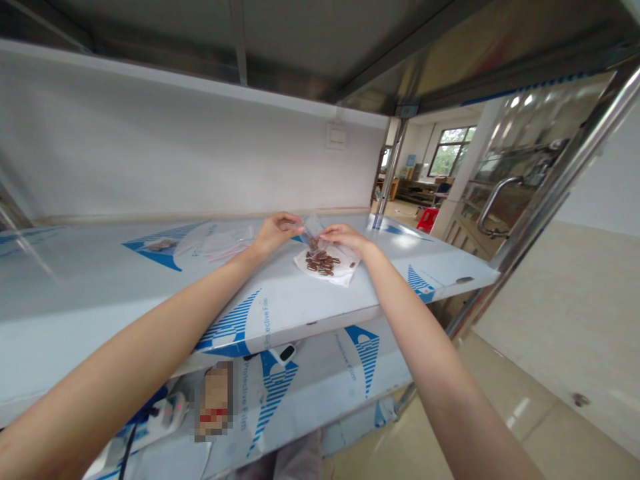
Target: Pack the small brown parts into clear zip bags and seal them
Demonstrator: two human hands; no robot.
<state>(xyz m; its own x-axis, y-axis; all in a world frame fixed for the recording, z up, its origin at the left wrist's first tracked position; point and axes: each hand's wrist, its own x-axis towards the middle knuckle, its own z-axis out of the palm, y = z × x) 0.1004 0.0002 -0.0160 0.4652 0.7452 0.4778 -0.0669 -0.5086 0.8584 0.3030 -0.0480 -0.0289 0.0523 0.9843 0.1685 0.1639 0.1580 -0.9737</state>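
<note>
A small clear plastic bag (313, 228) is held up between my two hands, with some brown pieces in its lower part. My left hand (278, 231) pinches the bag's left edge, fingers closed. On the other side, my right hand (345, 237) grips it low with thumb and fingers together. Just below the bag, a heap of brown capsules (323, 263) lies on a white sheet of paper (343, 275). One capsule sits apart near the sheet's right side. More flat clear bags (227, 245) with reddish strips lie left of my left hand.
The metal shelf (300, 303) wears blue-printed protective film. A small brownish item (161, 245) lies at its left. A lower shelf (320, 370) holds a white device (286, 353) and a power strip (167, 413). An upper shelf (300, 47) hangs overhead; a metal post (393, 167) stands at the back right.
</note>
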